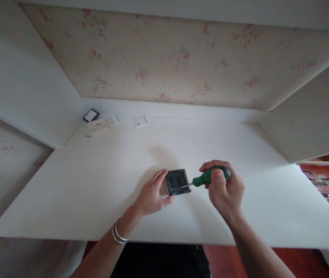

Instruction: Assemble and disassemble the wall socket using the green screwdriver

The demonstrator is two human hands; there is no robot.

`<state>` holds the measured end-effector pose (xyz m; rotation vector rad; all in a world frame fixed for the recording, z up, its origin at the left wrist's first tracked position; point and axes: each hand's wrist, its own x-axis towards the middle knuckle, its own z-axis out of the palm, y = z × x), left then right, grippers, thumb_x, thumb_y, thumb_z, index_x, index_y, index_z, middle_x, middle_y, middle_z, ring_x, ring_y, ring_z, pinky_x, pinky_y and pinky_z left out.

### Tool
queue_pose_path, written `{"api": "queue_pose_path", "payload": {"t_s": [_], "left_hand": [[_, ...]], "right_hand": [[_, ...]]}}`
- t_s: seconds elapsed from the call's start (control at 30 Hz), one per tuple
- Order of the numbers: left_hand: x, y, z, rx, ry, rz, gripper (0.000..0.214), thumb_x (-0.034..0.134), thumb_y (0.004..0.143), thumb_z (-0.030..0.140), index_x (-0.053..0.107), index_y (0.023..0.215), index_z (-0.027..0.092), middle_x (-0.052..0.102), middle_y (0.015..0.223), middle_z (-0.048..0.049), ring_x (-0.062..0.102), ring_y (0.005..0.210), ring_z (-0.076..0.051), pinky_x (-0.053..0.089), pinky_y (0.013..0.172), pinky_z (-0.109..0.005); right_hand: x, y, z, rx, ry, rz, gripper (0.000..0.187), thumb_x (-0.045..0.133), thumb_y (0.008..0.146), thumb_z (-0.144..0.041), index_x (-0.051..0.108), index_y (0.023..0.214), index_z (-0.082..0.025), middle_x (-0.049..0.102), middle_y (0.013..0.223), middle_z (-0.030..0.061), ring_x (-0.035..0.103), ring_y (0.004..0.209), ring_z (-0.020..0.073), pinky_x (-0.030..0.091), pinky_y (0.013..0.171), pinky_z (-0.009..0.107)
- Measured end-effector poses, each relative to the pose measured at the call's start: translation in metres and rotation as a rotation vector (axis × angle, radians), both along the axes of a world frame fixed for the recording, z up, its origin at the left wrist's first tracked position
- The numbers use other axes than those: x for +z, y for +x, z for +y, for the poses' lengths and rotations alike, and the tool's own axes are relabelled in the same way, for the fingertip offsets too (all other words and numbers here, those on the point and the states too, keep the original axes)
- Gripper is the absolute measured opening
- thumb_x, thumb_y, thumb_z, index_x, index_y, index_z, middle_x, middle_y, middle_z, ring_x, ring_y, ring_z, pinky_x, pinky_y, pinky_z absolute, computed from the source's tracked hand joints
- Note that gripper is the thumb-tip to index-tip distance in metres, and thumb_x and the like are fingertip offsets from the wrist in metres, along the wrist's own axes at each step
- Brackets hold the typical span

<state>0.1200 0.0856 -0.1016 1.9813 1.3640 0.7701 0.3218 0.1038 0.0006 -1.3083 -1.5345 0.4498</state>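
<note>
At the near middle of a white desk (95,185), a left hand (152,197) with bangles (119,233) at the wrist pinches the left edge of a dark socket module (177,182), which lies flat just right of its fingers (160,176). Right of the module, a green-handled screwdriver (206,178) lies almost level, its tip touching the module's right side, its handle wrapped tight in the fingers (216,173) of the right hand (226,191). White cover plates (98,125) rest far beyond the left fingers.

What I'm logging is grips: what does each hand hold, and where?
Right hand grips the screwdriver by its green handle; left hand holds the dark module by its left edge.
</note>
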Motion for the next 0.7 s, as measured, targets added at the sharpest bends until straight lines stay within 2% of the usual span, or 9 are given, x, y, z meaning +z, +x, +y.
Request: {"api": "queue_pose_path", "payload": {"t_s": [0.3,0.7], "left_hand": [[0.001,-0.001,0.001,0.003,0.019,-0.04,0.081,0.07,0.07,0.032,0.031,0.14,0.025,0.04,0.142,-0.0057,0.04,0.13,-0.024,0.037,0.111,-0.041],[0.0,0.0,0.0,0.023,0.019,-0.052,0.079,0.072,0.068,0.032,0.034,0.137,0.024,0.042,0.141,-0.0056,0.042,0.129,-0.024,0.038,0.11,-0.04]], "right_hand": [[-0.006,-0.022,0.009,0.065,-0.094,-0.022,0.02,0.054,0.086,-0.041,0.056,0.087,-0.022,0.064,0.072,-0.0001,0.058,0.054,0.0114,0.046,0.053,0.024],[-0.001,-0.024,0.009,0.105,-0.105,-0.061,0.022,0.053,0.087,-0.042,0.058,0.086,-0.021,0.064,0.072,0.0,0.057,0.054,0.0108,0.046,0.053,0.022]]}}
